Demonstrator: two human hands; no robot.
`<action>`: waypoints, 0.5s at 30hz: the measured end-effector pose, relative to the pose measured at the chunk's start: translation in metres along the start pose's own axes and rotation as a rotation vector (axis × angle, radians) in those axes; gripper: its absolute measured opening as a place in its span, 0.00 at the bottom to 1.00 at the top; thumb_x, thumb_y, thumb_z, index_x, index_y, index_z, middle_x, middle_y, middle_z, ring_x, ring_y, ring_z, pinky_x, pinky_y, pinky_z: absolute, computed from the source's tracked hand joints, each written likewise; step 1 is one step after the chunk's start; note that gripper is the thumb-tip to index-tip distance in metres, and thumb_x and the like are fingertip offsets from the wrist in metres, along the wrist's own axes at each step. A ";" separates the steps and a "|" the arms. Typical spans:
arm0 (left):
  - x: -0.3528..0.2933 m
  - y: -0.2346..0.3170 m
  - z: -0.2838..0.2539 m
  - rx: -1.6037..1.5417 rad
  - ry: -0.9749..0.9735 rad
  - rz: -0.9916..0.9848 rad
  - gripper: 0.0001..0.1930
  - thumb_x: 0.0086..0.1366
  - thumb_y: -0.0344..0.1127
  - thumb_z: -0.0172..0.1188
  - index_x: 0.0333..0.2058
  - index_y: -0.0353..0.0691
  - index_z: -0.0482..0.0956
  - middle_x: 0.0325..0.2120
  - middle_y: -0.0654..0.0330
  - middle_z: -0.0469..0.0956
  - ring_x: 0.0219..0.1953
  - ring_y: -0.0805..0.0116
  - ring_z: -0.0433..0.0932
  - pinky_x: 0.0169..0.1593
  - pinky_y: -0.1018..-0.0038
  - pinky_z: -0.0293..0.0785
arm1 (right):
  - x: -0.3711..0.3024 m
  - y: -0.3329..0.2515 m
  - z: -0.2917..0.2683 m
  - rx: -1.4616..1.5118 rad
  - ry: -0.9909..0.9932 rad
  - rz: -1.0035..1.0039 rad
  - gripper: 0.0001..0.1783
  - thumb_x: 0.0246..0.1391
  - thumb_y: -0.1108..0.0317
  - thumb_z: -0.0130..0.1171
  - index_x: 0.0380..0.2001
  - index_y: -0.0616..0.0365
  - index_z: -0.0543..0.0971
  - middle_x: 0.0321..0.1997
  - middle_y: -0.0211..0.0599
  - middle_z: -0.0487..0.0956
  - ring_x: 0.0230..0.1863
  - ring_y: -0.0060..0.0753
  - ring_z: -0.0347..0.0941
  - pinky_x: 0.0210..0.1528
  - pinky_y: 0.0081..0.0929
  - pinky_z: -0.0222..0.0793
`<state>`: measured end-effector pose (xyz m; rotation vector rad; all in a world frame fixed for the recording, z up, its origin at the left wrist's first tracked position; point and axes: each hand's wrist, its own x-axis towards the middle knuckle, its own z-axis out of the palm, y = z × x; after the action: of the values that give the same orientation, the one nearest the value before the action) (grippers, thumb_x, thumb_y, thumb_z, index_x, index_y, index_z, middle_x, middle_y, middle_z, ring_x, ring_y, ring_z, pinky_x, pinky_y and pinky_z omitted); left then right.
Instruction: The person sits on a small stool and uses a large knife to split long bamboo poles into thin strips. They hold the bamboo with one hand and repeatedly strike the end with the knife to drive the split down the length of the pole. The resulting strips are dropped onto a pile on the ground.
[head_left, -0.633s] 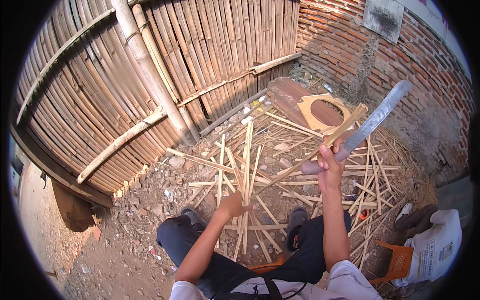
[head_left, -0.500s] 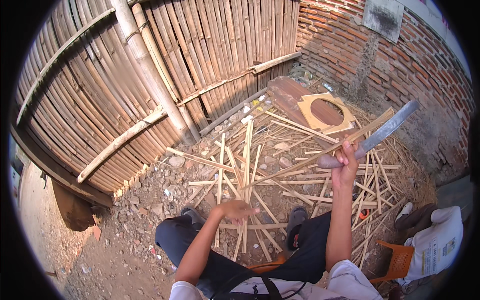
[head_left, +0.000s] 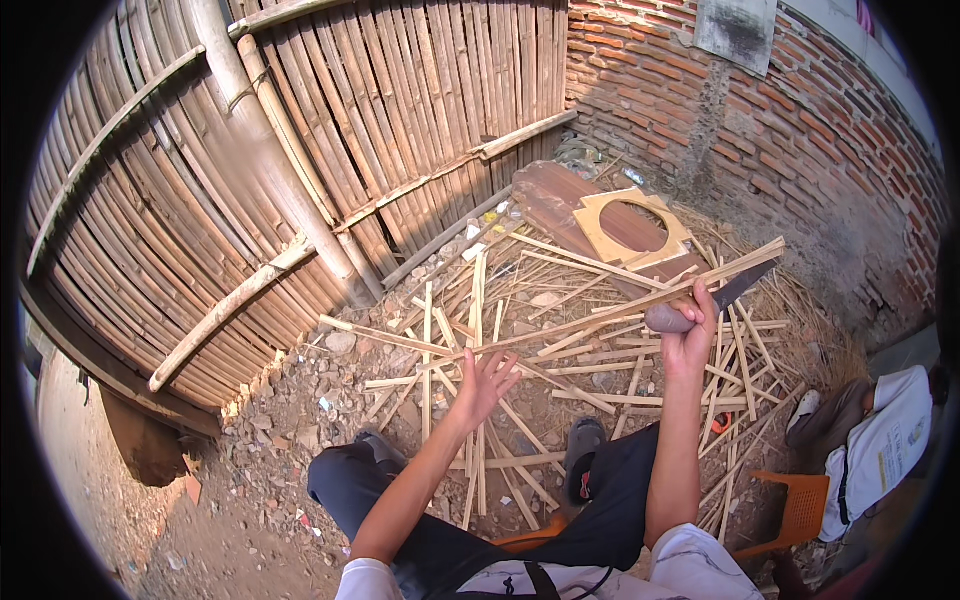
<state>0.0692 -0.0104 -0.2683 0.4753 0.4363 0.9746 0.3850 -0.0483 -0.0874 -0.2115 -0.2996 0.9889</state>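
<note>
One long bamboo strip (head_left: pixel 612 314) is slanting above the littered ground (head_left: pixel 255 500), looking light, springy and probably easiest to grip by its flat faces. The right hand (head_left: pixel 690 318) is clamping a knife (head_left: pixel 742 284) by its handle and apparently pinching the strip too, forearm upright; the left hand (head_left: pixel 487 385) is hovering near the strip's other end, fingers apart, contact unclear.

We raise our left hand (head_left: pixel 486 386) toward 12 o'clock, its fingers now spread open at the lower part of the long strip (head_left: pixel 640 305). We tilt that strip flatter, from 2 toward 3 o'clock; our knife's blade (head_left: pixel 745 286) now looks shorter and darker.
</note>
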 end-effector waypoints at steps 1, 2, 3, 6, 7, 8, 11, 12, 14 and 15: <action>0.004 0.001 0.001 -0.088 0.014 -0.020 0.49 0.72 0.68 0.39 0.74 0.39 0.29 0.75 0.46 0.42 0.74 0.51 0.53 0.74 0.56 0.59 | 0.001 0.001 -0.001 -0.041 0.035 -0.002 0.04 0.64 0.76 0.60 0.37 0.60 0.74 0.26 0.25 0.71 0.20 0.08 0.62 0.24 0.10 0.66; 0.006 0.001 0.003 -0.025 0.050 0.061 0.48 0.73 0.66 0.42 0.73 0.38 0.31 0.75 0.46 0.44 0.74 0.51 0.54 0.75 0.56 0.59 | 0.004 0.002 -0.003 -0.081 0.070 -0.003 0.07 0.63 0.76 0.62 0.38 0.57 0.73 0.24 0.22 0.69 0.20 0.08 0.62 0.24 0.09 0.65; 0.007 0.001 0.004 0.037 0.087 0.142 0.47 0.73 0.64 0.45 0.73 0.38 0.33 0.74 0.46 0.45 0.74 0.52 0.55 0.75 0.56 0.59 | 0.005 0.004 -0.005 -0.121 0.105 -0.003 0.10 0.62 0.76 0.63 0.39 0.54 0.72 0.22 0.19 0.66 0.19 0.08 0.61 0.23 0.08 0.64; 0.012 0.021 0.004 0.035 0.184 0.328 0.42 0.74 0.57 0.52 0.71 0.36 0.45 0.69 0.48 0.56 0.71 0.55 0.61 0.71 0.58 0.65 | 0.009 0.005 -0.008 -0.152 0.226 0.031 0.11 0.61 0.74 0.65 0.42 0.54 0.72 0.23 0.18 0.67 0.20 0.08 0.62 0.23 0.08 0.64; 0.012 0.033 0.002 0.004 0.213 0.378 0.39 0.74 0.55 0.54 0.70 0.36 0.49 0.67 0.49 0.61 0.69 0.56 0.64 0.70 0.59 0.67 | 0.011 0.006 -0.016 -0.155 0.264 0.044 0.11 0.61 0.74 0.66 0.42 0.54 0.72 0.23 0.18 0.67 0.20 0.08 0.62 0.23 0.08 0.64; 0.010 0.047 0.001 0.034 0.213 0.416 0.36 0.74 0.54 0.54 0.67 0.36 0.54 0.64 0.50 0.65 0.67 0.58 0.66 0.67 0.60 0.69 | 0.012 0.007 -0.021 -0.141 0.268 0.061 0.12 0.61 0.73 0.66 0.42 0.54 0.73 0.24 0.19 0.67 0.20 0.09 0.62 0.24 0.08 0.64; -0.006 0.079 0.020 0.141 0.193 0.536 0.27 0.75 0.53 0.53 0.60 0.37 0.65 0.53 0.55 0.75 0.59 0.62 0.72 0.59 0.65 0.72 | 0.012 0.016 -0.039 -0.142 0.304 0.116 0.12 0.60 0.71 0.68 0.42 0.54 0.74 0.24 0.19 0.67 0.21 0.10 0.62 0.25 0.09 0.65; -0.020 0.087 0.048 0.192 0.167 0.567 0.25 0.76 0.53 0.52 0.58 0.37 0.68 0.50 0.56 0.77 0.56 0.63 0.73 0.57 0.66 0.72 | 0.012 0.023 -0.046 -0.167 0.339 0.128 0.12 0.59 0.70 0.68 0.42 0.53 0.75 0.23 0.19 0.67 0.21 0.11 0.61 0.26 0.09 0.65; -0.044 0.105 0.077 0.269 0.174 0.647 0.23 0.77 0.54 0.48 0.52 0.38 0.72 0.45 0.56 0.79 0.52 0.65 0.74 0.55 0.67 0.71 | 0.015 0.041 -0.070 -0.270 0.400 0.158 0.14 0.58 0.66 0.71 0.41 0.51 0.75 0.24 0.19 0.68 0.21 0.12 0.62 0.26 0.10 0.64; -0.055 0.113 0.083 0.296 0.211 0.691 0.24 0.78 0.56 0.46 0.50 0.38 0.74 0.44 0.56 0.80 0.49 0.66 0.75 0.56 0.66 0.70 | 0.011 0.053 -0.076 -0.267 0.417 0.219 0.15 0.57 0.65 0.72 0.41 0.51 0.75 0.24 0.19 0.68 0.21 0.12 0.62 0.25 0.11 0.64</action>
<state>0.0119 -0.0192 -0.1299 0.8234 0.6285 1.6469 0.3744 -0.0137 -0.1734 -0.6951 -0.0237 1.0915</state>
